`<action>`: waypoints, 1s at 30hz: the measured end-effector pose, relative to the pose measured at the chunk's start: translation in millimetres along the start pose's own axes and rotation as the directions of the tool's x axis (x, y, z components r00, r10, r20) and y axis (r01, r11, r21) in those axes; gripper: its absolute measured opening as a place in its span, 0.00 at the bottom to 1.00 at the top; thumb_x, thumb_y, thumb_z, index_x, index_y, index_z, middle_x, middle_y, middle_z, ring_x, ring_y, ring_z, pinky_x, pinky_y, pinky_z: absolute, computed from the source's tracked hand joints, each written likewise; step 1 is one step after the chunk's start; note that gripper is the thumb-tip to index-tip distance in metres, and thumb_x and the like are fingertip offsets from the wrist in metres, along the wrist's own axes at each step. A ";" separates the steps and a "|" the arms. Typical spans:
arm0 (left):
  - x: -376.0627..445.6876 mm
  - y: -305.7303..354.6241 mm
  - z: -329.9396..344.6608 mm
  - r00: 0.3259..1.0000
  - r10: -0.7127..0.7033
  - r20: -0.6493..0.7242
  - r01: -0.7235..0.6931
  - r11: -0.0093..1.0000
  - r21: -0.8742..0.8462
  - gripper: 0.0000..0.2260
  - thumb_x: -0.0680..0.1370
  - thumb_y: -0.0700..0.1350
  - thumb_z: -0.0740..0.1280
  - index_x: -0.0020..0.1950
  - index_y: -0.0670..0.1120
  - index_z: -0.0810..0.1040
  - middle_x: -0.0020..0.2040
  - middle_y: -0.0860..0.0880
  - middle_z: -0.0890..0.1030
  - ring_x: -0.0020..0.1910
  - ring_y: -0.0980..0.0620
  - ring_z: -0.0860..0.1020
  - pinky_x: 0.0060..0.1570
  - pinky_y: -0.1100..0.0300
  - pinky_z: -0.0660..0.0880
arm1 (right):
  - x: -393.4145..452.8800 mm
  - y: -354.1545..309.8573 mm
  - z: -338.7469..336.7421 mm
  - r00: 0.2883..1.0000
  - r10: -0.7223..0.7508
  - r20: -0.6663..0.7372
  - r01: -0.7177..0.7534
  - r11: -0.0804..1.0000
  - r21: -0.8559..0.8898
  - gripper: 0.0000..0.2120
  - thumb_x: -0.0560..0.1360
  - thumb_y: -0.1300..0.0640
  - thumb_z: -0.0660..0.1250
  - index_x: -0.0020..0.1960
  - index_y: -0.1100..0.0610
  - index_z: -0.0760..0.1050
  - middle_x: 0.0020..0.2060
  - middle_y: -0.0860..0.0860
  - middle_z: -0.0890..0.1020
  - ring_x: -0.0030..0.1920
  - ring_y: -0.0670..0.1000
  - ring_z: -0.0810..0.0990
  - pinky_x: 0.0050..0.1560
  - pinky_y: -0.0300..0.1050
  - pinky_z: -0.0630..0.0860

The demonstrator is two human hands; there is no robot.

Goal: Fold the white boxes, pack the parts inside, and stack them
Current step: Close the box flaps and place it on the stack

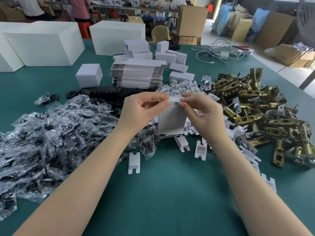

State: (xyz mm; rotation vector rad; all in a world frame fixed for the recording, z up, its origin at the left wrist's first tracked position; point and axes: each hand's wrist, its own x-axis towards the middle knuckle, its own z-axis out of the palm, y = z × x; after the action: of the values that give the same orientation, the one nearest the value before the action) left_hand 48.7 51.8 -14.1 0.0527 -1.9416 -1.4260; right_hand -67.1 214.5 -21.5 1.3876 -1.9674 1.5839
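Nearest, bare green table point(170, 193). A bit farther, small white card bits point(134, 163) lying flat on it.

In the middle, a white box point(172, 120) standing upright, right between the two hands. Top flap point(173, 99) pinched from both sides. Left hand point(141, 113) curled, thumb and first finger nipping the flap's left end. Right hand point(202, 113) curled too, thumb and finger nipping the right end. Both grips closed tight on the flap, nothing else held. Bottom of the box hidden among the card bits, so cannot tell if touching the table.

To the left, a big heap of clear bags point(42, 147) with black parts inside. To the right, a big heap of gold metal parts point(255, 108), some with white card wrapped round them.

Just behind the hands, more loose white card bits, and a row of black plates point(105, 92). Behind those, a tall stack of flat boxes point(138, 74), not yet folded. Beside it on the left, one folded cube box point(89, 74). Behind the stack, a jumble of small closed boxes point(170, 55).

Far left, large white boxes point(42, 48). Far right, a tangle of white cable point(219, 50). Beyond the table, brown cartons point(192, 21).
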 end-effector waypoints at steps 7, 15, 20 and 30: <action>-1.4 -10.7 -0.2 0.985 0.167 0.045 -0.172 0.972 0.161 0.09 0.75 0.38 0.74 0.53 0.46 0.85 0.57 0.48 0.82 0.48 0.58 0.83 0.47 0.72 0.76 | -2.0 6.0 1.3 1.000 -0.024 -0.012 0.023 0.999 -0.046 0.04 0.76 0.61 0.71 0.50 0.56 0.81 0.53 0.49 0.82 0.55 0.51 0.82 0.54 0.53 0.80; -11.4 -32.8 11.0 0.941 -0.287 0.180 0.226 0.928 0.296 0.28 0.71 0.45 0.77 0.66 0.62 0.71 0.52 0.62 0.81 0.52 0.62 0.81 0.47 0.74 0.74 | -16.6 10.5 17.4 0.988 0.139 0.065 -0.141 0.990 0.022 0.16 0.76 0.55 0.68 0.58 0.38 0.70 0.53 0.31 0.76 0.50 0.46 0.81 0.50 0.43 0.78; -8.2 -28.9 11.9 0.928 -0.359 0.099 0.331 0.918 0.220 0.20 0.72 0.44 0.77 0.62 0.49 0.77 0.53 0.56 0.83 0.50 0.61 0.81 0.49 0.67 0.77 | -28.2 15.9 25.0 0.977 0.211 -0.028 -0.211 0.977 -0.020 0.22 0.78 0.42 0.59 0.71 0.35 0.60 0.62 0.42 0.76 0.52 0.41 0.79 0.47 0.29 0.74; 73.8 14.6 -66.8 0.762 -0.560 -0.325 0.310 0.756 -0.576 0.14 0.79 0.57 0.65 0.60 0.51 0.72 0.56 0.46 0.81 0.49 0.46 0.84 0.41 0.52 0.82 | -28.8 19.0 29.1 0.950 0.304 0.071 -0.282 0.934 -0.221 0.22 0.79 0.38 0.53 0.72 0.38 0.59 0.54 0.35 0.77 0.49 0.32 0.76 0.44 0.27 0.67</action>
State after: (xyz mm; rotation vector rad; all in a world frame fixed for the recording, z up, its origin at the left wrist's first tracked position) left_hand 36.6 -28.5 45.3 0.6262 -1.1413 -1.9671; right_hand -57.3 203.0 -64.0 1.1582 -2.4201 1.3886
